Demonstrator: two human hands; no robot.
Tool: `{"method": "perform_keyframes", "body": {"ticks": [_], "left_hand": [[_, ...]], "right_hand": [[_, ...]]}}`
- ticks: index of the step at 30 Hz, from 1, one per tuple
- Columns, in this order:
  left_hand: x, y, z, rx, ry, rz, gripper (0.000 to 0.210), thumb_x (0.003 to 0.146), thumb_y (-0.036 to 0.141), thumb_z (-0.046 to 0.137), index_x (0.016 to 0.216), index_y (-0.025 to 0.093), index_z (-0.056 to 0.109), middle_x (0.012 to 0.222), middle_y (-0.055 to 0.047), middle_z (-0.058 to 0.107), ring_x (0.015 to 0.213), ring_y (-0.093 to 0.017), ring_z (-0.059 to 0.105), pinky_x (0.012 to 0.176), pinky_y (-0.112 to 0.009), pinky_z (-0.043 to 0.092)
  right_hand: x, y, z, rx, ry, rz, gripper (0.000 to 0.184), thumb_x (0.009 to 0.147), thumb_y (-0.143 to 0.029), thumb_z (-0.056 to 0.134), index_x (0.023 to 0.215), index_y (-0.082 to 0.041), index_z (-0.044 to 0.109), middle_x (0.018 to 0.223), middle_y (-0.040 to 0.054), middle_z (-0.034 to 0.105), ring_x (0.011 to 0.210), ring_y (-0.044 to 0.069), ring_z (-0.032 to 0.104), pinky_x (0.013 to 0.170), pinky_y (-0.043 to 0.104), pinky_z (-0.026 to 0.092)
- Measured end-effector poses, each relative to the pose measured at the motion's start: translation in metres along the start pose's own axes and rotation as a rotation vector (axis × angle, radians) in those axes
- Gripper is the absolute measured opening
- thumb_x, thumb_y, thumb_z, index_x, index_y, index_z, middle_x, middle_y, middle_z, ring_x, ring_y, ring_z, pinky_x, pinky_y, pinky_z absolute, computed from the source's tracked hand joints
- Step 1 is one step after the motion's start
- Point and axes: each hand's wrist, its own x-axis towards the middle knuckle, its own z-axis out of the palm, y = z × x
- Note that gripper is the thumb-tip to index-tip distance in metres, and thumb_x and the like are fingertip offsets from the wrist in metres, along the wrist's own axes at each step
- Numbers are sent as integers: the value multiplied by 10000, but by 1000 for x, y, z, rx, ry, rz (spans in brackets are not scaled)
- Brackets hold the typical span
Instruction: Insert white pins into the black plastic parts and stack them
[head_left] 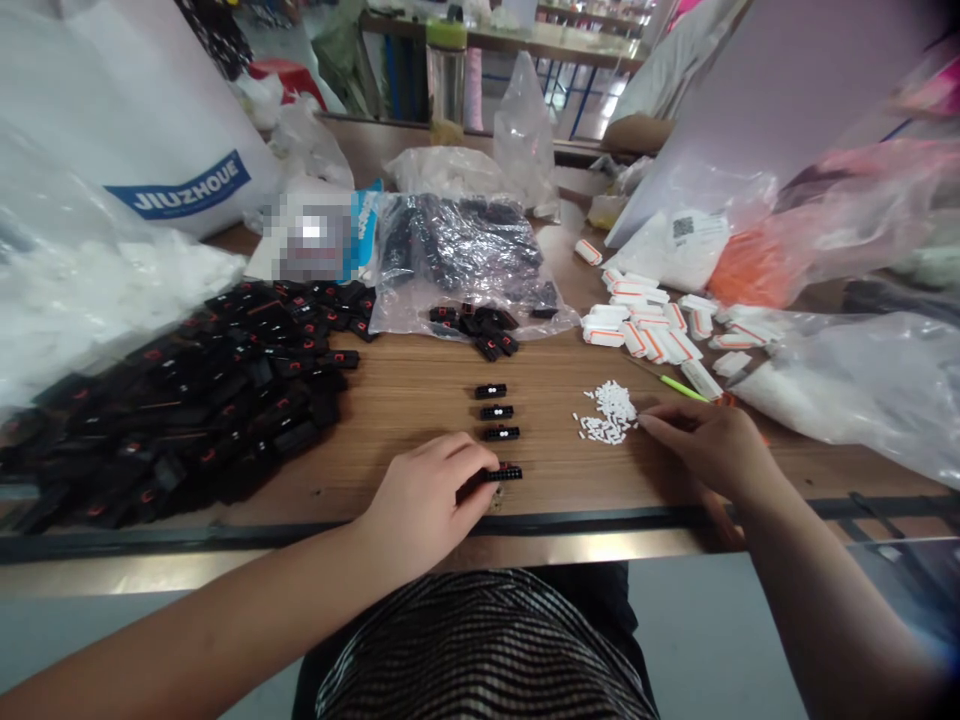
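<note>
Near the front of the wooden table, my left hand (pixel 431 495) grips a black connector housing (pixel 506 473) between thumb and fingers, its row of holes showing. Three more black connectors (pixel 497 412) lie in a column just beyond it, each with two white dots on its side. My right hand (pixel 701 440) is at the right edge of a small heap of tiny white plugs (pixel 613 405). Its thumb and forefinger are pinched together at the heap; whatever is between the fingertips is too small to make out.
A large pile of black connectors (pixel 255 390) covers the left side. A clear bag of black parts (pixel 465 245) lies at the back middle. White housings with orange strips (pixel 652 320), a green pen-like tool (pixel 682 388) and plastic bags (pixel 862 390) are on the right.
</note>
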Motion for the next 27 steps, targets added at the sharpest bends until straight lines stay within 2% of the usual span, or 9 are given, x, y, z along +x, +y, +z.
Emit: {"method": "perform_keyframes", "body": {"ticks": [3, 5, 7, 9, 10, 12, 17, 27], "left_hand": [[1, 3, -2, -11, -21, -36, 84, 879, 191, 654, 957, 216, 673, 917, -1, 676, 759, -150, 625, 718, -305, 526], [1, 4, -4, -23, -34, -58, 85, 875, 195, 660, 956, 215, 677, 904, 1, 672, 715, -139, 610, 682, -290, 509], [2, 4, -4, -30, -39, -66, 81, 878, 200, 660, 956, 213, 678, 889, 2, 669, 691, -133, 599, 659, -281, 494], [2, 5, -5, -26, -42, -70, 83, 884, 204, 657, 964, 214, 679, 888, 1, 667, 689, -133, 595, 649, -277, 482], [2, 5, -5, -22, -46, -71, 85, 886, 201, 656, 967, 214, 679, 890, 0, 666, 694, -134, 596, 649, -276, 477], [2, 5, -6, -15, -52, -74, 89, 886, 196, 656, 971, 211, 679, 885, 0, 662, 698, -136, 593, 651, -274, 469], [3, 7, -7, -15, -49, -76, 93, 879, 183, 648, 964, 202, 681, 846, 1, 645, 674, -132, 574, 632, -266, 452], [3, 7, -6, -18, -60, -78, 98, 876, 182, 643, 965, 206, 677, 862, -3, 650, 670, -133, 581, 621, -265, 458]], "right_hand": [[-2, -10, -4, 105, -8, 3, 279, 711, -502, 710, 734, -227, 751, 755, 55, 755, 673, 241, 674, 636, 377, 498], [-12, -29, -3, 228, -11, -52, 281, 730, -502, 719, 749, -222, 730, 750, 56, 739, 664, 216, 652, 612, 350, 480], [-27, -56, 3, 312, -56, -203, 236, 771, -460, 721, 751, -225, 706, 725, 36, 708, 633, 176, 611, 590, 322, 454], [-41, -84, 13, 328, -218, -414, 149, 853, -348, 670, 766, -231, 700, 749, 19, 695, 673, 151, 609, 644, 308, 457], [-47, -96, 20, 341, -260, -511, 128, 872, -307, 651, 777, -233, 697, 751, 9, 684, 689, 143, 606, 669, 307, 455], [-53, -112, 31, 332, -290, -638, 103, 888, -255, 637, 799, -230, 680, 770, -2, 673, 742, 142, 605, 744, 327, 444], [-52, -119, 47, 245, -288, -732, 87, 897, -235, 631, 816, -215, 656, 765, -6, 634, 768, 156, 579, 797, 372, 383], [-53, -127, 44, 138, -242, -809, 114, 910, -206, 590, 818, -212, 656, 786, 18, 658, 776, 173, 573, 766, 368, 359]]}}
